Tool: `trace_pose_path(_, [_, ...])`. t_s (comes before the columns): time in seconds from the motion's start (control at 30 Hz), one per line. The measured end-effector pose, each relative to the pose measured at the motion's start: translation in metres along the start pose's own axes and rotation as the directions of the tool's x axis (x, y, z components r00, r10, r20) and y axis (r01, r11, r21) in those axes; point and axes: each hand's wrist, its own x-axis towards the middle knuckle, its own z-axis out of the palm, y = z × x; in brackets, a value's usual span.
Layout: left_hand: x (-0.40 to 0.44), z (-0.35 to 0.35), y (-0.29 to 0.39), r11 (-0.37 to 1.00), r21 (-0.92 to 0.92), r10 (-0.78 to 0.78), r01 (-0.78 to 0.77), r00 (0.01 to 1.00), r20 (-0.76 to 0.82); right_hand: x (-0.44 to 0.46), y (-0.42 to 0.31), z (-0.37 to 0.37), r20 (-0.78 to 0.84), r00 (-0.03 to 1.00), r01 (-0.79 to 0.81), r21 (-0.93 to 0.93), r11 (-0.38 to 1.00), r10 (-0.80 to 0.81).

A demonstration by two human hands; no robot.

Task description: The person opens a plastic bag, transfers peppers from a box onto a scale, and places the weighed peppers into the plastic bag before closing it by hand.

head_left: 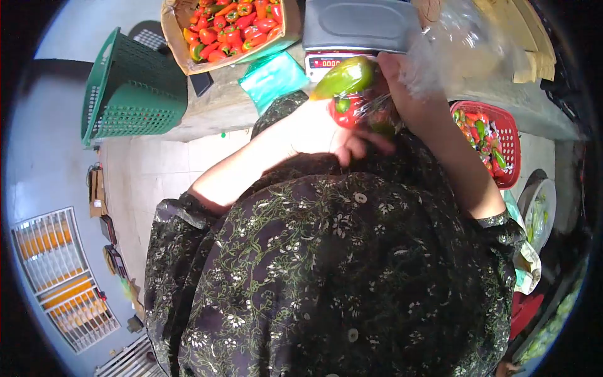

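My left hand cradles a few peppers in front of my body, its fingers curled beneath them. A green pepper lies uppermost, tilted, with a red pepper below it. Shiny clear film covers part of the bunch. Against the right side of the peppers, my right hand is closed on a clear plastic bag, which spreads out blurred to the upper right. My right fingertips are partly hidden. Just beyond both hands is a digital scale with a lit red display.
A cardboard box of red peppers stands at the back, near a green plastic packet and a dark phone. At left is a green basket. A red basket at right holds bagged peppers.
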Motion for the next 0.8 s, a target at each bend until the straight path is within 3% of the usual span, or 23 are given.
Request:
trace_pose_path(0.07, [0.007, 0.011, 0.0, 0.875, -0.462, 0.192, -0.146, 0.98, 0.054, 0.002, 0.009, 0.008, -0.109, 0.967, 0.147, -0.494, 0.857, -0.229])
trace_pose_path(0.1, [0.007, 0.006, 0.003, 0.925, -0.326, 0.203, -0.193, 0.979, -0.004, 0.002, 0.018, 0.009, -0.113, 0.94, 0.173, -0.653, 0.737, -0.321])
trace_pose_path(0.13, [0.007, 0.01, 0.001, 0.949, -0.037, 0.309, -0.314, 0.946, -0.097, 0.001, 0.026, 0.01, -0.117, 0.904, 0.165, -0.791, 0.59, -0.41])
trace_pose_path(0.17, [0.006, 0.022, -0.004, 0.885, 0.259, 0.433, -0.386, 0.888, -0.157, 0.001, 0.033, 0.006, -0.127, 0.908, 0.168, -0.762, 0.626, -0.399])
trace_pose_path(0.2, [0.007, 0.032, -0.003, 0.741, 0.539, 0.562, -0.4, 0.809, -0.173, 0.002, 0.036, 0.002, -0.144, 0.92, 0.157, -0.715, 0.681, -0.363])
trace_pose_path(0.23, [0.016, 0.034, 0.012, 0.872, 0.13, 0.487, -0.471, 0.82, -0.301, 0.004, 0.035, -0.005, -0.159, 0.965, 0.121, -0.444, 0.888, -0.211])
trace_pose_path(0.27, [0.018, 0.036, 0.015, 0.815, 0.315, 0.575, -0.486, 0.746, -0.336, 0.009, 0.034, -0.011, -0.14, 0.99, 0.013, -0.07, 0.997, -0.023])
trace_pose_path(0.3, [0.02, 0.038, 0.018, 0.731, 0.493, 0.662, -0.472, 0.666, -0.344, 0.012, 0.034, -0.015, -0.1, 0.981, -0.135, 0.25, 0.959, 0.165])
trace_pose_path(0.33, [0.023, 0.039, 0.02, 0.626, 0.651, 0.742, -0.429, 0.583, -0.33, 0.016, 0.035, -0.015, -0.053, 0.949, -0.254, 0.456, 0.853, 0.311])
trace_pose_path(0.37, [0.026, 0.036, 0.024, 0.453, 0.777, 0.82, -0.437, 0.547, -0.17, 0.017, 0.038, -0.014, -0.006, 0.919, -0.323, 0.565, 0.76, 0.395])
trace_pose_path(0.4, [0.027, 0.03, 0.028, 0.072, 0.958, 0.898, -0.279, 0.435, 0.059, 0.018, 0.04, -0.013, 0.032, 0.894, -0.366, 0.626, 0.688, 0.447])
trace_pose_path(0.43, [0.023, 0.023, 0.031, -0.322, 0.945, 0.871, -0.059, 0.372, 0.32, 0.018, 0.042, -0.012, 0.063, 0.883, -0.388, 0.654, 0.649, 0.465])
trace_pose_path(0.47, [0.017, 0.019, 0.034, -0.645, 0.742, 0.743, 0.181, 0.373, 0.555, 0.017, 0.043, -0.008, 0.091, 0.874, -0.409, 0.667, 0.623, 0.477])
trace_pose_path(0.5, [0.009, 0.044, 0.05, -0.711, 0.68, 0.648, 0.179, 0.542, 0.535, 0.016, 0.043, -0.005, 0.112, 0.866, -0.424, 0.68, 0.598, 0.487])
trace_pose_path(0.6, [0.011, 0.034, 0.037, -0.589, 0.767, 0.682, -0.256, 0.352, 0.641, 0.01, 0.043, 0.001, 0.164, 0.845, -0.46, 0.707, 0.536, 0.509])
trace_pose_path(0.63, [0.014, 0.033, 0.018, -0.162, 0.855, 0.916, -0.492, 0.248, 0.316, 0.008, 0.042, 0.001, 0.173, 0.837, -0.47, 0.715, 0.517, 0.52])
trace_pose_path(0.67, [0.013, 0.046, 0.014, 0.041, 0.81, 0.956, -0.585, 0.257, 0.138, 0.007, 0.043, 0.001, 0.182, 0.828, -0.476, 0.727, 0.494, 0.53])
trace_pose_path(0.7, [0.01, 0.057, 0.01, 0.423, 0.673, 0.883, -0.606, 0.444, -0.156, 0.005, 0.042, 0.001, 0.191, 0.824, -0.476, 0.743, 0.47, 0.533])
trace_pose_path(0.73, [0.01, 0.063, 0.008, 0.733, 0.415, 0.678, -0.538, 0.625, -0.387, 0.005, 0.041, 0.001, 0.199, 0.826, -0.464, 0.771, 0.436, 0.528])
trace_pose_path(0.77, [0.005, 0.051, 0.005, 0.878, 0.129, 0.478, -0.461, 0.833, -0.278, 0.004, 0.039, 0.002, 0.208, 0.836, -0.442, 0.803, 0.399, 0.508])
trace_pose_path(0.8, [-0.002, 0.037, 0.002, 0.949, -0.14, 0.274, -0.283, 0.958, -0.084, 0.006, 0.03, 0.0, 0.213, 0.861, -0.391, 0.858, 0.334, 0.462])
